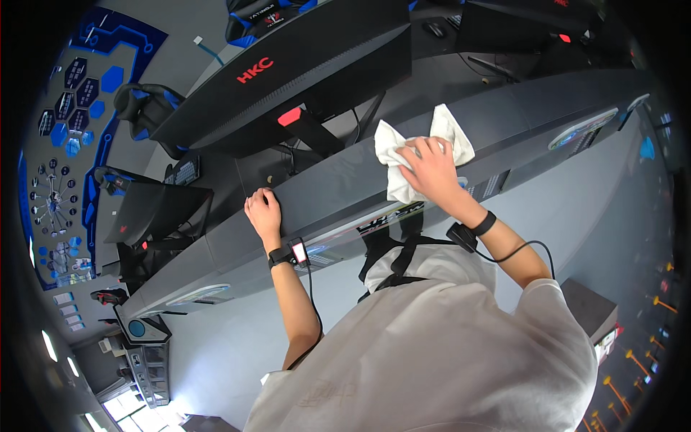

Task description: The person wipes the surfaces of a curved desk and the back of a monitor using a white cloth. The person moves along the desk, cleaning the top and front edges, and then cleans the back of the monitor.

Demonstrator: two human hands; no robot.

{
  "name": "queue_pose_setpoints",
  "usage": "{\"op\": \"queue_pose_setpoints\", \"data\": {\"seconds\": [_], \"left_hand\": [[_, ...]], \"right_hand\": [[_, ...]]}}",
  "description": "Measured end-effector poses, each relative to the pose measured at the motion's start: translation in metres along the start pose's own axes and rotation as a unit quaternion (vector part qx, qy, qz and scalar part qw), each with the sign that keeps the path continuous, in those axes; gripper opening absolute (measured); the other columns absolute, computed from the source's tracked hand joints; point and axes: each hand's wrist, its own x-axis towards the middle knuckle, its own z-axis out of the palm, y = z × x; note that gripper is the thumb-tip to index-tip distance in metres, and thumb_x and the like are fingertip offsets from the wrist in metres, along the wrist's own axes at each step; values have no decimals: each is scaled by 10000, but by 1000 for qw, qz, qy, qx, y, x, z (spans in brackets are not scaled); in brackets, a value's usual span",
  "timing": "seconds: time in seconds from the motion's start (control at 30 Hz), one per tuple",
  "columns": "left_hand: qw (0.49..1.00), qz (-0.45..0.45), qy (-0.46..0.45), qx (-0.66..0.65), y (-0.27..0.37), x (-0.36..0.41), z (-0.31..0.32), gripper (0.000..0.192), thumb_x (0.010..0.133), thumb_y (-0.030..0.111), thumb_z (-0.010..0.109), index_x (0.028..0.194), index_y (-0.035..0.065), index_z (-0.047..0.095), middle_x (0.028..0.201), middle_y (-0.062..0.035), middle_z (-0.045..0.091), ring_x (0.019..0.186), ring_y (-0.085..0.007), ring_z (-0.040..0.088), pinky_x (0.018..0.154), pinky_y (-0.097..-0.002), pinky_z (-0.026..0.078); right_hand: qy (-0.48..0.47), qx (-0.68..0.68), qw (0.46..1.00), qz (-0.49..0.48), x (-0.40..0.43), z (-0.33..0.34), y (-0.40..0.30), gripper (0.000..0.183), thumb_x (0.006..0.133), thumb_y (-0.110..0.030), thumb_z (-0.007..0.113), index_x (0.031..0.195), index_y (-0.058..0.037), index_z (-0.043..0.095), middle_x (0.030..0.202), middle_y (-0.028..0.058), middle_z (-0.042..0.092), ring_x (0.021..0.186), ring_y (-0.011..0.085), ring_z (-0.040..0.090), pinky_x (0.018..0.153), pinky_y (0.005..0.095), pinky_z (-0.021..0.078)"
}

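My right hand (431, 168) presses a crumpled white cloth (455, 129) onto the dark grey raised ledge (334, 181) of a long desk. Two corners of the cloth stick up past the fingers, and a lower fold hangs over the ledge's near side. My left hand (263, 213) rests farther left on the same ledge, its fingers curled down at the far edge. Their tips are hidden, so its grip is unclear. Both wrists wear black straps with small cabled devices.
Behind the ledge stands a large black HKC monitor (313, 70) on a red-topped stand. A smaller monitor (156, 210) and a keyboard (183, 170) are at left; another monitor (507, 27) and a mouse (434, 29) are at upper right. Black-and-blue chairs (148, 110) stand beyond.
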Motion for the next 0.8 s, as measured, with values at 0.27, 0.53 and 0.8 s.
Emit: {"op": "queue_pose_setpoints", "data": {"seconds": [0.27,0.53,0.8], "left_hand": [[1000,-12,-2,-6,0,-2,0,319,1052,260,502,993,58,742,1024,-135,758,1065,-362,681,1144,-494,418],[1000,-17,-9,-4,0,1,1,309,1044,252,510,989,61,747,1020,-124,758,1069,-350,678,1155,-489,409],[999,-30,-33,2,2,2,-3,326,1045,256,494,995,59,749,1049,-118,759,1062,-344,675,1167,-486,392]], "right_hand": [[-20,15,1000,8,18,3,21,321,892,-320,775,1188,-207,724,1120,17,605,1098,245,586,970,479,415],[-13,-64,996,67,72,27,68,304,938,-341,744,1189,-169,740,1134,47,655,1093,273,617,964,498,433],[21,-60,995,72,32,11,44,302,934,-315,755,1203,-183,723,1120,34,643,1116,264,607,1019,483,418]]}}
